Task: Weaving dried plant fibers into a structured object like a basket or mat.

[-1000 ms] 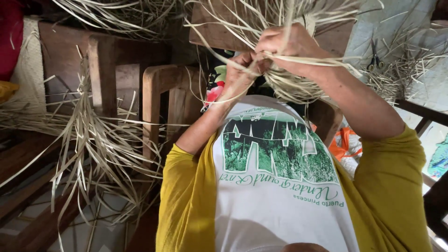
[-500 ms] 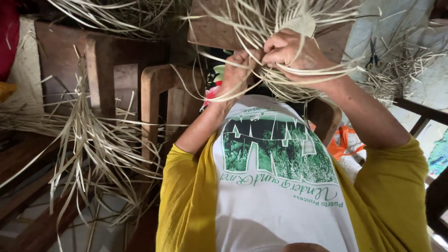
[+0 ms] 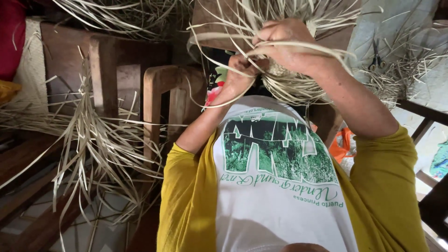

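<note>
Both my hands are raised in front of my chest at a half-woven piece of pale straw (image 3: 289,88), with loose strips fanning out all around it. My left hand (image 3: 239,70) pinches strips at the piece's left edge. My right hand (image 3: 285,44) is clenched over the top, and several strips (image 3: 298,45) run across its knuckles. The woven core is mostly hidden behind the hands. My yellow sleeves and white printed shirt front (image 3: 275,186) fill the lower part of the view.
Wooden chair frames (image 3: 158,98) stand at the left, with long loose straw strips (image 3: 93,140) draped over them and down to the floor. At the upper right, small scissors (image 3: 376,55) lie among straw scraps on a grey surface. An orange object (image 3: 340,144) sits by my right arm.
Both hands stay on the woven piece. My right hand has shifted slightly and the strips over its knuckles have been drawn tighter. My left hand has barely moved.
</note>
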